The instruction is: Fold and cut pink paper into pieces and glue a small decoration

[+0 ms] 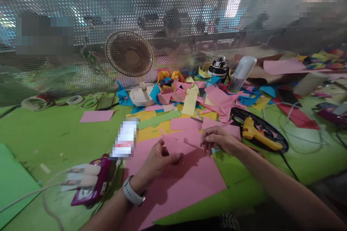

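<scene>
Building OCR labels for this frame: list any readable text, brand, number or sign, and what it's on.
None readable.
White bottle with red band beside the left hand: label pixelated, unreadable.
Purple rectangular device with white plugs: small pale sticker, too blurred to read.
Yellow plastic glue gun beyond the right hand: no marking visible.
Black-and-white round bottle: pattern too small to read.
Beige round desk fan: no lettering visible.
</scene>
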The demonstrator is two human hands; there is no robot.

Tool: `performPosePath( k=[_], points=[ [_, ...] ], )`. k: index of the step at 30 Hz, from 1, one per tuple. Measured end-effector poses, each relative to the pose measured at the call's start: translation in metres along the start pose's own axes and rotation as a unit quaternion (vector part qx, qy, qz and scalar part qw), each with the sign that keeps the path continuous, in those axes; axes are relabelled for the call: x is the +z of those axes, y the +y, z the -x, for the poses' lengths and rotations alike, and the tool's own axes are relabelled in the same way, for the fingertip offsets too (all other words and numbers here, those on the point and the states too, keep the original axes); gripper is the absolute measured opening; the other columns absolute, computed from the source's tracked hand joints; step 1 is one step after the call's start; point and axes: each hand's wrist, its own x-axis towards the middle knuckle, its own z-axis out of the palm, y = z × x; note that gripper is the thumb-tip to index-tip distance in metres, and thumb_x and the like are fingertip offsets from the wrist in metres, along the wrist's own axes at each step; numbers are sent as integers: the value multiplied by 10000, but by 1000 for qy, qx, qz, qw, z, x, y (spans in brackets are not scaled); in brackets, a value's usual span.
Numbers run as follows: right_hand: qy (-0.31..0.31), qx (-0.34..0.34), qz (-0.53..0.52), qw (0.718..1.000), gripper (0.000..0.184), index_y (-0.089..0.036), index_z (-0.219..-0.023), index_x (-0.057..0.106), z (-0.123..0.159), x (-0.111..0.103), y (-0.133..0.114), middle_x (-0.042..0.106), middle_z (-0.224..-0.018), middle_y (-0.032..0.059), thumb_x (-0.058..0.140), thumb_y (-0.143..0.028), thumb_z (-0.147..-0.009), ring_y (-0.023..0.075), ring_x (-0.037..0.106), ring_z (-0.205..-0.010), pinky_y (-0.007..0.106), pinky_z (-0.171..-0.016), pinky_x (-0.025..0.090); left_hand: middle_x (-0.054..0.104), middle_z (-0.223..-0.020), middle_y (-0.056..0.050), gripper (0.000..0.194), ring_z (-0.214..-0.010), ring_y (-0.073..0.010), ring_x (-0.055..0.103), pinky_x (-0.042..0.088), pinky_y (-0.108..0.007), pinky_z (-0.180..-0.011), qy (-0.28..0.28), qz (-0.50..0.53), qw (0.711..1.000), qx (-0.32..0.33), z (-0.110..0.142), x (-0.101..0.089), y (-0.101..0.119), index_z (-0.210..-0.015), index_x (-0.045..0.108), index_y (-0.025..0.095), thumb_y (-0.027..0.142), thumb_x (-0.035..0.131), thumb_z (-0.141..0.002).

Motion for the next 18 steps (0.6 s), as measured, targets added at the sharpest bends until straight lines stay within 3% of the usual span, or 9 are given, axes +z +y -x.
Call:
performPosePath(
  k=[3,8,13,18],
  points=[
    [-24,28,33,999,292,-116,-753,610,1,16,3,688,-610,43,620,-407,-782,125,631,-468,189,-407,436,675,-746,-43,428,-642,-161,641,512,-295,-621,-34,25,999,17,1,6,-3,-1010,476,150,269,754,-706],
    [-17,51,53,997,372,-146,-659,528,3,40,10,639,-519,4,633,-487,-767,105,583,-391,183,-352,428,666,-872,-53,473,-723,-156,632,496,-258,-622,-35,29,998,32,4,10,-6,-1065,510,168,243,771,-679],
    [5,38,73,997,389,-149,-685,535,4,42,17,646,-523,8,623,-520,-761,119,588,-387,191,-334,416,652,-848,-13,649,-702,-144,626,494,-256,-623,-35,46,998,40,5,8,-8,-1190,459,203,239,797,-637],
    [7,17,62,998,372,-151,-653,528,5,40,17,633,-509,1,629,-487,-776,113,594,-412,210,-402,459,671,-785,-38,592,-683,-164,649,494,-282,-643,-48,36,998,27,5,5,-7,-1150,455,164,252,779,-662]
  ],
)
